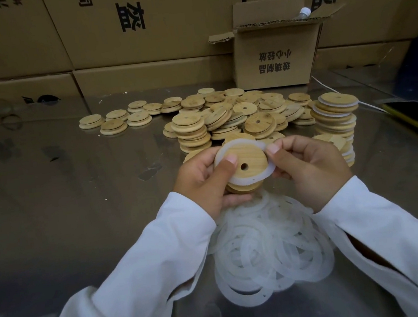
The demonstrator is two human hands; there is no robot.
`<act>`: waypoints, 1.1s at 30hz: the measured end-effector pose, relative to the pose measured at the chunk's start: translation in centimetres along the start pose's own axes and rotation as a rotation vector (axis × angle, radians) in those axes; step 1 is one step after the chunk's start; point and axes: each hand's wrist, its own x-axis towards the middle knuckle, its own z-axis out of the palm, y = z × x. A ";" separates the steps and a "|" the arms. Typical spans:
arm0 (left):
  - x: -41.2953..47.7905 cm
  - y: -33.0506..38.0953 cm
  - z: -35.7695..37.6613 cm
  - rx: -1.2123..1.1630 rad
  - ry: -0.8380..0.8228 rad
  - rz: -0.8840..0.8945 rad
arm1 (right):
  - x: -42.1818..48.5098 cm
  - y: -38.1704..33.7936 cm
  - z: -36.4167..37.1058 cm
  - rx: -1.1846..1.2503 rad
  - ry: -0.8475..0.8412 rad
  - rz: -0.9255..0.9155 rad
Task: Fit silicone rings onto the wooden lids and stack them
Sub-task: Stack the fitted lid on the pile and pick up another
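Close to the viewer, a left hand (203, 182) grips a round wooden lid (244, 162) above a metal table (75, 186), thumb pressed on its face. The right hand (308, 170) pinches a white silicone ring (252, 180) lying partly round the lid's rim. Loose rings (270, 250) lie heaped beneath, bare lids (224, 120) are piled behind, and a stack of ringed lids (336, 117) stands to the right.

Held lid: round pale wooden lid (244, 160) with a small off-centre hole, tilted toward the camera, gripped in the left hand (205, 182).
Ring being fitted: translucent white silicone ring (269, 171), partly round the lid's rim, its upper right edge pinched by the right hand (308, 168).
Loose rings: overlapping heap of rings (270, 250), lying flat below the hands.
Bare lids: pile of lids (223, 115), scattered behind.
Finished stack: ringed lids (336, 115), piled at the right.
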 end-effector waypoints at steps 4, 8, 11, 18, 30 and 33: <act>0.1 -0.1 -0.2 -0.016 0.000 0.003 | 0.0 -0.2 0.1 -0.009 -0.006 -0.018; 0.2 -0.2 -0.3 0.024 -0.036 0.054 | -0.1 -0.2 0.0 -0.033 0.009 -0.057; 0.2 -0.5 -0.4 0.201 -0.026 0.192 | -0.3 -0.2 -0.1 -0.065 0.015 -0.081; 0.3 -0.8 -0.6 0.257 0.034 0.253 | -0.5 -0.1 0.2 -0.075 -0.001 -0.072; 0.2 -0.1 -0.3 -0.073 0.013 0.024 | -0.3 -0.5 -0.2 0.050 -0.066 -0.034; 0.3 -0.1 -0.3 -0.095 0.044 0.006 | -0.5 -0.4 -0.2 0.037 -0.047 -0.021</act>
